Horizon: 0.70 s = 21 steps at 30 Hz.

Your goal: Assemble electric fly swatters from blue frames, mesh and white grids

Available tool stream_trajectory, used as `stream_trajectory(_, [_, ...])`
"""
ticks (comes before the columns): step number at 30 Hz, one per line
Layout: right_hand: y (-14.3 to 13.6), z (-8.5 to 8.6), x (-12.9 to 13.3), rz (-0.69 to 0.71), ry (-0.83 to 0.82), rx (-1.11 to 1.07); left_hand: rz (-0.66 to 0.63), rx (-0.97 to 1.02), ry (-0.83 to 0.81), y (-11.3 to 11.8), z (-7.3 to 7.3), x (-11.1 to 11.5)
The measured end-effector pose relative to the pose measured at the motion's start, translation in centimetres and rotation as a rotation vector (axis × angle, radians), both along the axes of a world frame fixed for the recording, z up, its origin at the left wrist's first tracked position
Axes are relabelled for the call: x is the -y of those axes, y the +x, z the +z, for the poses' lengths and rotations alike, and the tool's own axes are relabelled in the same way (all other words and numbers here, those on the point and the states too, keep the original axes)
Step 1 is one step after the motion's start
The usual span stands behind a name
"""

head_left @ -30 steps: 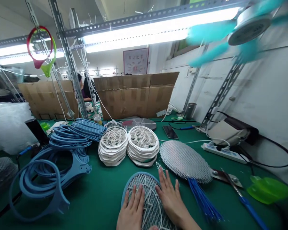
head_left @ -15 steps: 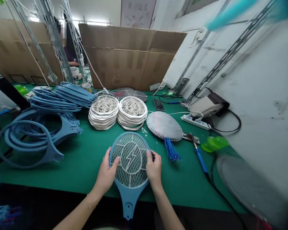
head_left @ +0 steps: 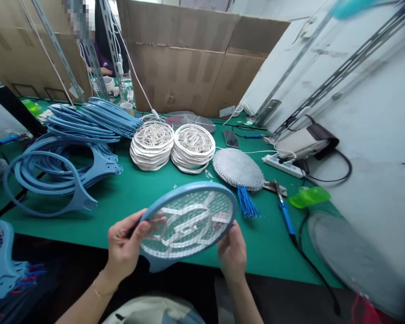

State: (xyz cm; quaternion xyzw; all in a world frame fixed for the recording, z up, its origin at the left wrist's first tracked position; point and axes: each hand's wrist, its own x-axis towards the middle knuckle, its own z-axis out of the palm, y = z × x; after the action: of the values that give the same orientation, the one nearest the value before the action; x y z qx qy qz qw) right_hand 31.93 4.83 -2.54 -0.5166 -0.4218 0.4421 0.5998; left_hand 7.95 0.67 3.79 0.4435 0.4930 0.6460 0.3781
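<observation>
A blue mosquito swatter head point(head_left: 189, 225) with wire mesh and a white inner grid is held tilted over the front edge of the green table. My left hand point(head_left: 126, 243) is closed around its left rim, thumb on top. At the right rim, my right hand point(head_left: 232, 252) grips from below, its fingers partly hidden behind the frame. Beyond it stand two stacks of white grid inserts point(head_left: 151, 144). A pile of round metal meshes point(head_left: 238, 168) with blue wires point(head_left: 247, 202) lies to the right. Blue swatter frames point(head_left: 54, 180) are heaped on the left.
A soldering iron point(head_left: 285, 216) with its cable lies at the right, beside a green plastic piece point(head_left: 309, 197) and a power strip point(head_left: 283, 165). Cardboard point(head_left: 195, 67) stands along the back. More wired blue frames point(head_left: 3, 265) sit at lower left. A person's arm point(head_left: 106, 70) shows behind.
The swatter head has gone from facing me nearly flat to a steep tilt, lifted at the right. Both hands have shifted their hold along the rim. The camera view has dipped.
</observation>
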Motion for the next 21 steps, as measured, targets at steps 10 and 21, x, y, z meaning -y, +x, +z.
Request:
stream_trajectory(10, [0.8,10.8,-0.5,0.218,0.663,0.470,-0.259,-0.286,0.150,-1.4,5.8,-0.6])
stream_trajectory(21, [-1.0,11.8,1.6,0.414,0.738,0.543,-0.641,-0.807,0.183,-0.9,12.9,-1.2])
